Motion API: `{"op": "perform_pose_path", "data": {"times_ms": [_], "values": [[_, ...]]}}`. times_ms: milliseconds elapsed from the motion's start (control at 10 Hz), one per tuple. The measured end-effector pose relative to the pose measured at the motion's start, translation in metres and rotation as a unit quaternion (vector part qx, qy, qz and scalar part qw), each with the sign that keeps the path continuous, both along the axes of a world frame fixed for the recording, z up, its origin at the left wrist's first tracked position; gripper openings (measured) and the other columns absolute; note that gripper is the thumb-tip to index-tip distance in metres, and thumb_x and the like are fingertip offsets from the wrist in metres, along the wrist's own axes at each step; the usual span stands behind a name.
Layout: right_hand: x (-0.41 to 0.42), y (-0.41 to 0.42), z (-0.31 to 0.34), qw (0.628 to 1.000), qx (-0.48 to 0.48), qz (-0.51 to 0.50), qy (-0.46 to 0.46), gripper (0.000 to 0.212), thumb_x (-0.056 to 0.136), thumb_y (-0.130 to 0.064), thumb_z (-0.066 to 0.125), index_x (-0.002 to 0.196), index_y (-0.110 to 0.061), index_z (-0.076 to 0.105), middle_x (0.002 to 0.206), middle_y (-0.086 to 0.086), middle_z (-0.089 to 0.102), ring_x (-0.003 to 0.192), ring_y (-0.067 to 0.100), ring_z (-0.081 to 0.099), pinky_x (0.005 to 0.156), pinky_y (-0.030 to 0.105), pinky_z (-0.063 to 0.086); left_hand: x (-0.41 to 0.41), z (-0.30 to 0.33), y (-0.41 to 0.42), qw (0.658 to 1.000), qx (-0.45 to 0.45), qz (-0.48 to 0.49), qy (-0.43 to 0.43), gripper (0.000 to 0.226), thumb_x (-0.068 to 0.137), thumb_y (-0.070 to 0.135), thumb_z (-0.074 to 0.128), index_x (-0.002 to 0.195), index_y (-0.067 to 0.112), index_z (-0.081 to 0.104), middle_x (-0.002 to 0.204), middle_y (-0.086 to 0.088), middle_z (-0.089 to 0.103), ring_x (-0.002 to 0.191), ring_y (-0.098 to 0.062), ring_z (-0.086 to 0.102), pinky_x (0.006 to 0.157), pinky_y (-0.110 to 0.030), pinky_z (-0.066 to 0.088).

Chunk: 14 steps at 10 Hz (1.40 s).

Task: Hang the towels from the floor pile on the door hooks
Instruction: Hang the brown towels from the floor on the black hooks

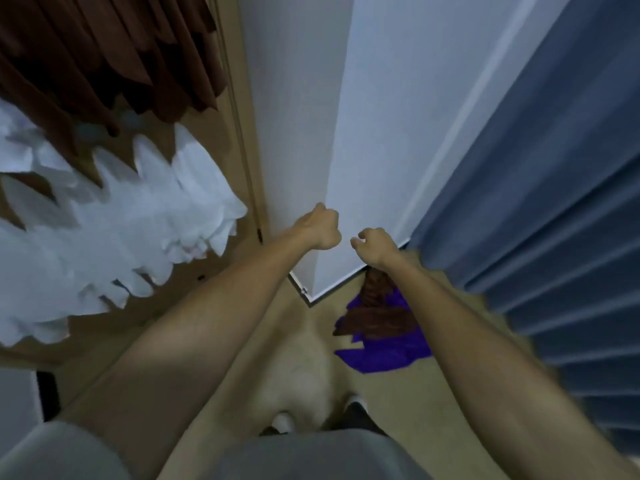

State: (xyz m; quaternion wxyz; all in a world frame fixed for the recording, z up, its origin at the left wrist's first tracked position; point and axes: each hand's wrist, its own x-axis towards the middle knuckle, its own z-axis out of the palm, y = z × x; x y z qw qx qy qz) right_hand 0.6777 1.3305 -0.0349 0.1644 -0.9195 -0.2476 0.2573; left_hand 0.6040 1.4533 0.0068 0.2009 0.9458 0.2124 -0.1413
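The floor pile lies by the bottom corner of a white panel: a brown towel [377, 315] on top of a purple towel [388, 351]. On the tan door [221, 271] at the left hang a dark brown towel [104, 57] and, below it, a white towel [114, 220]. Both of my arms reach forward and down over the floor. My left hand [322, 226] is a closed fist holding nothing. My right hand [374, 245] is loosely curled with its fingers apart and empty, above the pile. The door hooks are blurred, and I cannot make them out.
A large blue ribbed fabric [540, 202] fills the right side, its edge close to my right hand. The white panel [381, 133] stands straight ahead, its bottom corner [308, 296] near the pile. Tan floor [311, 368] and my feet [353, 407] are below.
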Motion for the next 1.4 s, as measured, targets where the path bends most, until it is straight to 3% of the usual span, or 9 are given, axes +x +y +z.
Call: {"op": "perform_pose_path", "data": {"times_ms": [200, 400, 500, 600, 700, 900, 1100, 1200, 1400], "values": [[0.030, -0.113, -0.031, 0.995, -0.002, -0.097, 0.032, 0.021, 0.089, -0.021, 0.045, 0.077, -0.007, 0.055, 0.102, 0.017, 0.062, 0.100, 0.037, 0.058, 0.088, 0.038, 0.048, 0.051, -0.033, -0.085, 0.993, -0.041, -0.101, 0.039, 0.032, 0.089, 0.011, 0.044, 0.117, 0.003, 0.056, 0.127, -0.016, 0.049, 0.110, -0.033, 0.054, 0.087, -0.035, 0.048], [0.075, -0.204, -0.061, 0.987, -0.025, -0.141, 0.069, 0.033, 0.091, -0.014, 0.049, 0.117, 0.006, 0.058, 0.123, 0.019, 0.057, 0.116, 0.036, 0.053, 0.096, 0.035, 0.044, 0.108, -0.065, -0.161, 0.987, -0.073, -0.126, 0.072, 0.028, 0.088, 0.010, 0.045, 0.110, -0.001, 0.058, 0.122, -0.019, 0.057, 0.108, -0.033, 0.056, 0.086, -0.037, 0.048], [0.105, -0.239, -0.093, 0.986, -0.045, -0.134, 0.088, 0.030, 0.090, -0.013, 0.050, 0.105, 0.010, 0.061, 0.114, 0.025, 0.060, 0.108, 0.038, 0.055, 0.084, 0.035, 0.043, 0.125, -0.088, -0.193, 0.986, -0.105, -0.106, 0.078, 0.032, 0.093, 0.008, 0.042, 0.121, -0.001, 0.054, 0.128, -0.013, 0.052, 0.116, -0.031, 0.051, 0.093, -0.033, 0.041], [0.131, -0.262, -0.120, 0.985, -0.067, -0.108, 0.116, 0.019, 0.092, -0.012, 0.046, 0.091, 0.001, 0.061, 0.113, 0.025, 0.060, 0.110, 0.037, 0.055, 0.085, 0.033, 0.042, 0.142, -0.125, -0.212, 0.984, -0.128, -0.080, 0.100, 0.030, 0.092, 0.009, 0.046, 0.117, -0.003, 0.056, 0.121, -0.019, 0.057, 0.109, -0.032, 0.056, 0.083, -0.032, 0.041], [0.148, -0.278, -0.156, 0.980, -0.105, -0.072, 0.151, 0.022, 0.093, -0.015, 0.046, 0.089, 0.000, 0.062, 0.117, 0.027, 0.058, 0.111, 0.037, 0.055, 0.089, 0.033, 0.042, 0.154, -0.165, -0.220, 0.980, -0.128, -0.041, 0.148, 0.038, 0.089, 0.015, 0.049, 0.124, 0.002, 0.053, 0.128, -0.018, 0.056, 0.111, -0.034, 0.056, 0.092, -0.037, 0.045], [0.161, -0.275, -0.229, 0.971, -0.145, -0.016, 0.190, 0.033, 0.094, -0.016, 0.044, 0.117, 0.002, 0.059, 0.125, 0.022, 0.056, 0.118, 0.034, 0.051, 0.096, 0.033, 0.040, 0.151, -0.222, -0.225, 0.968, -0.147, -0.010, 0.204, 0.043, 0.092, 0.005, 0.045, 0.135, -0.002, 0.043, 0.137, -0.023, 0.046, 0.124, -0.034, 0.048, 0.101, -0.036, 0.039], [0.176, -0.250, -0.345, 0.966, -0.150, 0.035, 0.209, 0.029, 0.092, -0.014, 0.043, 0.107, 0.002, 0.061, 0.127, 0.021, 0.055, 0.118, 0.034, 0.049, 0.096, 0.033, 0.039, 0.168, -0.337, -0.218, 0.959, -0.166, -0.011, 0.229, 0.042, 0.089, 0.006, 0.052, 0.129, -0.004, 0.045, 0.131, -0.024, 0.050, 0.119, -0.035, 0.050, 0.094, -0.036, 0.041], [0.183, -0.241, -0.413, 0.962, -0.165, 0.043, 0.212, 0.035, 0.092, -0.013, 0.043, 0.121, 0.000, 0.057, 0.133, 0.020, 0.052, 0.124, 0.034, 0.046, 0.105, 0.037, 0.038, 0.179, -0.405, -0.215, 0.954, -0.162, -0.025, 0.252, 0.027, 0.090, 0.006, 0.048, 0.114, -0.004, 0.053, 0.122, -0.024, 0.054, 0.106, -0.034, 0.055, 0.083, -0.037, 0.043], [0.208, -0.235, -0.552, 0.955, -0.214, 0.066, 0.194, 0.036, 0.093, -0.013, 0.043, 0.122, 0.001, 0.057, 0.135, 0.024, 0.048, 0.125, 0.039, 0.044, 0.107, 0.039, 0.034, 0.205, -0.553, -0.197, 0.950, -0.148, -0.035, 0.271, 0.044, 0.089, 0.009, 0.051, 0.131, -0.005, 0.042, 0.133, -0.025, 0.046, 0.122, -0.036, 0.047, 0.096, -0.040, 0.042]]}}
